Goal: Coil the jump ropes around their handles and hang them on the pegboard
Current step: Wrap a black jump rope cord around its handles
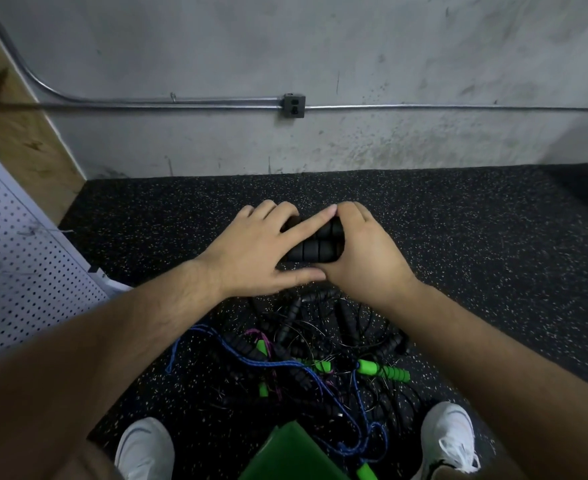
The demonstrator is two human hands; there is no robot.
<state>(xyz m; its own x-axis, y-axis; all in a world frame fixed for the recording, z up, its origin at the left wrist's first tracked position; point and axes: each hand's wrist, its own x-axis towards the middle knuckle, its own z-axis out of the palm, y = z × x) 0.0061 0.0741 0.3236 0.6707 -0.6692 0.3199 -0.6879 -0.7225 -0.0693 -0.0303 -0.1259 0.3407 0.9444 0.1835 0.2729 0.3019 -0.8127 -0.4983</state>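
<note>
Both hands clasp a pair of black handles held side by side above the floor.

The left hand wraps the ribbed foam cylinders from their left end, index finger laid straight across the top and thumb underneath. The right hand curls round their right end. Directly below the handles lies a tangled pile of ropes: black beaded lengths, thin wiry cords, a blue braided cord and bright green ridged grips, all on dark speckled rubber flooring. Well left of the handles leans a white perforated pegboard. Beyond them rises a scuffed grey concrete wall.
</note>
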